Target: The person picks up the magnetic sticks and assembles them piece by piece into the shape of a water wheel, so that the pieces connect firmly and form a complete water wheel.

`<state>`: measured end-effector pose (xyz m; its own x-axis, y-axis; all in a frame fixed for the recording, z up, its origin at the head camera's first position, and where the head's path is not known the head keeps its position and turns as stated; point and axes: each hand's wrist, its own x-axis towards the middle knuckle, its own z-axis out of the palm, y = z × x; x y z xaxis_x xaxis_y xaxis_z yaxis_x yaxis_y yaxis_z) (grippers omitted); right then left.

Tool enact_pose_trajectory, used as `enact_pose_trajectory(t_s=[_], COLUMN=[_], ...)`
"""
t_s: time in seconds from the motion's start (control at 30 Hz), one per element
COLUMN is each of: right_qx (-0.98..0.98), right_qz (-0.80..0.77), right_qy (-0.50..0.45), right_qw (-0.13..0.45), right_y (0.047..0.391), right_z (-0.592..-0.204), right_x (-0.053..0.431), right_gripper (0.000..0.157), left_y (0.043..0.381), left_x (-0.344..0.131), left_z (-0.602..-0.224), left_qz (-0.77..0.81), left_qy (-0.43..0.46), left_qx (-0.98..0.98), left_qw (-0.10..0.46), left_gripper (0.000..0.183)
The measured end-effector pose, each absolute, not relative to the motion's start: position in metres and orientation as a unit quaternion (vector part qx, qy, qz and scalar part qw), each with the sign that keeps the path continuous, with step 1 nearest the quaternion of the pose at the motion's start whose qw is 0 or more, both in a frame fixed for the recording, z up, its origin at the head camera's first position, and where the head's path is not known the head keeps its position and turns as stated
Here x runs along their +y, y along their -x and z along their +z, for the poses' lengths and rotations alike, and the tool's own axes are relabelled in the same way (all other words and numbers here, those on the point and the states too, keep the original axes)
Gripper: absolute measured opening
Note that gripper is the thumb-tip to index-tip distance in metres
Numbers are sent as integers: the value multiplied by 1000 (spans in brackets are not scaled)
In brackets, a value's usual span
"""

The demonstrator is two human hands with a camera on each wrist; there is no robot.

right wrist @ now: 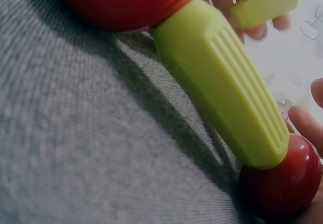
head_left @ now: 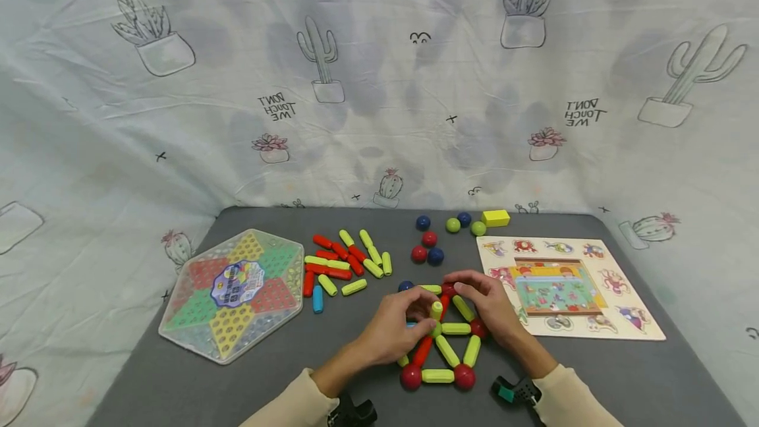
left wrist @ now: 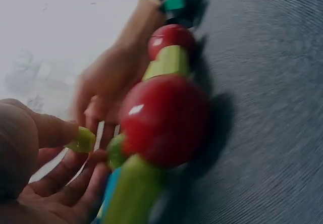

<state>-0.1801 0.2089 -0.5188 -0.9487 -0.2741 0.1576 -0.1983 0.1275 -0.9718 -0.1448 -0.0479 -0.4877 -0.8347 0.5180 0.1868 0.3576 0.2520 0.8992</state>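
A flat, wheel-like frame of balls and rods lies on the table, with red balls (head_left: 464,376) and yellow-green rods (head_left: 437,376) round its rim. My left hand (head_left: 388,328) pinches an upright yellow-green rod (head_left: 437,310) over the green middle ball between thumb and fingers. That same rod (right wrist: 265,7) shows among the left fingertips in the right wrist view. At the frame's far side, my right hand (head_left: 491,308) grips a red ball (head_left: 449,289) with its fingers and thumb. The left hand hides part of the frame's left side, including most of a blue rod.
Loose red, yellow-green and blue rods (head_left: 354,287) lie left of the frame. Several loose balls (head_left: 420,254) and a yellow block (head_left: 495,218) are at the back. A hexagonal checkers board (head_left: 201,305) lies at left, a wooden picture board (head_left: 628,328) at right.
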Motion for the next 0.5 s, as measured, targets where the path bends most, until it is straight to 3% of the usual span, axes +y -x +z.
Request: enact_pose_trajectory(t_s=[0.5], right_qx=[764], right_qz=[-621], right_qy=[171], right_qw=[8], right_y=[181], right_z=[-516], right_x=[208], right_gripper=[28], left_y=[143], left_x=[-44], left_z=[-489], left_qz=[451], left_qy=[-330], left_qx=[829], left_qw=[20], left_gripper=[20])
